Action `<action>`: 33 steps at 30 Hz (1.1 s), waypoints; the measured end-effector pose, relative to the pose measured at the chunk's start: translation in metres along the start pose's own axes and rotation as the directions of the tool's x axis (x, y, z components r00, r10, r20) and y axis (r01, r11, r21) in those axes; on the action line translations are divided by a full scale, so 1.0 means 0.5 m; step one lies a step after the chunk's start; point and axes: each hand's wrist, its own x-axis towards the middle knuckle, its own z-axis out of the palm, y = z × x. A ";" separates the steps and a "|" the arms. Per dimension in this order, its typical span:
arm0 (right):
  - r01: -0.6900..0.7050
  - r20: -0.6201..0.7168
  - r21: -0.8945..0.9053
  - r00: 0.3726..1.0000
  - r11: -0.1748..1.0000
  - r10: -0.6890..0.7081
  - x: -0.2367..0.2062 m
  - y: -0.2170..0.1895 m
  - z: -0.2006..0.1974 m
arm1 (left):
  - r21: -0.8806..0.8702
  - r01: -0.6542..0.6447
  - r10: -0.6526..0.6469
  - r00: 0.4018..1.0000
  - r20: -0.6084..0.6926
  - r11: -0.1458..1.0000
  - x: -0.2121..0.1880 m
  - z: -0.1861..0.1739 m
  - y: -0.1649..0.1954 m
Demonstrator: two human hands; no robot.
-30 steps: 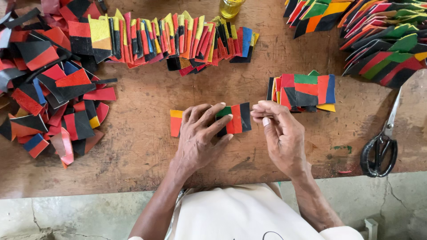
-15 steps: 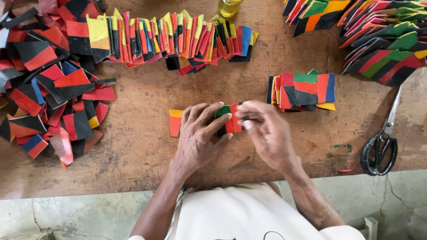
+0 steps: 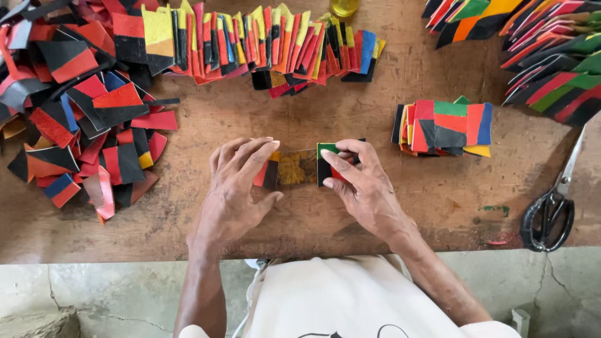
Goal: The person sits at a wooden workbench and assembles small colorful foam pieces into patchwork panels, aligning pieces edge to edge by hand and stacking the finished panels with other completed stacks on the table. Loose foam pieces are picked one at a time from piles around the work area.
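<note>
Patchwork piece (image 3: 294, 168), a small strip of coloured leather-like scraps, lies flat on the bench (image 3: 313, 219) between both hands, its middle showing a mottled yellow-brown patch. Largest in view is that bench: a worn brown board, scratched and stained, its near edge meeting a cracked grey concrete floor (image 3: 94, 288) below the wrists. Far to the left of the fingers spreads a loose heap of red, black and blue scraps (image 3: 75, 119). Beyond the fingertips runs a long row of overlapped pieces (image 3: 263, 44) in red, yellow and black. Up to the right sit fanned bundles (image 3: 538, 56) with green and orange, well apart from the hands. Just right of the right hand rests a small neat stack (image 3: 444, 128). Black-handled scissors (image 3: 554, 206) lie further right, near the edge. The left hand (image 3: 235, 191) presses its spread fingers flat on the strip's left end, gripping nothing. The right hand (image 3: 363, 188) pinches the strip's right end, green and red, between thumb and fingers.
</note>
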 end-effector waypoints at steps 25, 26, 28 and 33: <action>-0.056 0.100 -0.082 0.993 0.995 0.065 0.032 -0.014 0.006 | -0.156 -0.061 0.047 0.995 -0.091 0.986 0.011 0.062 -0.038; -0.057 0.100 -0.077 0.993 0.995 0.065 0.033 -0.014 0.005 | -0.155 -0.068 0.053 0.994 -0.099 0.986 0.012 0.064 -0.038; -0.063 0.102 -0.071 0.992 0.995 0.070 0.033 -0.015 0.005 | -0.158 -0.072 0.057 0.993 -0.102 0.985 0.012 0.065 -0.037; -0.058 0.096 -0.063 0.993 0.996 0.064 0.033 -0.012 0.006 | -0.158 -0.057 0.045 0.996 -0.079 0.986 0.016 0.061 -0.033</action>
